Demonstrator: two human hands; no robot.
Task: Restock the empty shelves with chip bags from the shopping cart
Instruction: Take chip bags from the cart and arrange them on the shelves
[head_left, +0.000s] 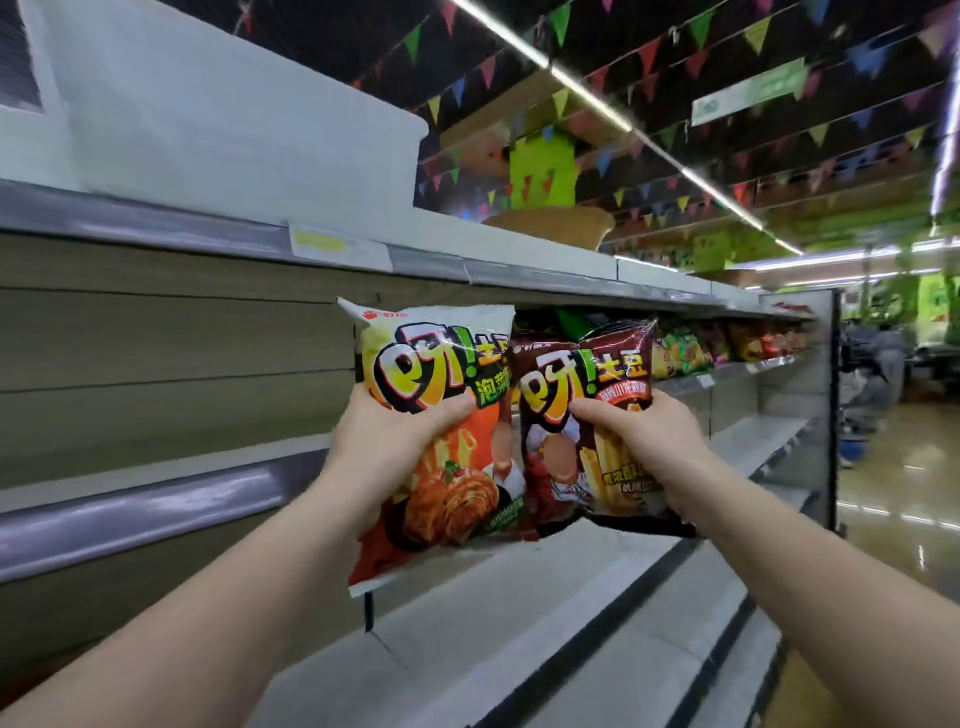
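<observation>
Two chip bags are up in front of the shelves: the left hand (387, 441) grips the white and orange bag (441, 441) by its middle, thumb across the front, and the right hand (644, 441) pinches the dark red bag (582, 415), touching it at 3 o'clock. Both look light, puffy and crinkly, with slippery film and brittle contents, so a loose hold at mid-body or a top seam suits best. Stocked bags (685, 353) sit at 2 o'clock; a bare shelf (571, 597) lies below at 6 o'clock.

ceiling (363, 47): dark | bunting (649, 57): coloured | strip light (592, 93) | floor (904, 499): glossy
</observation>
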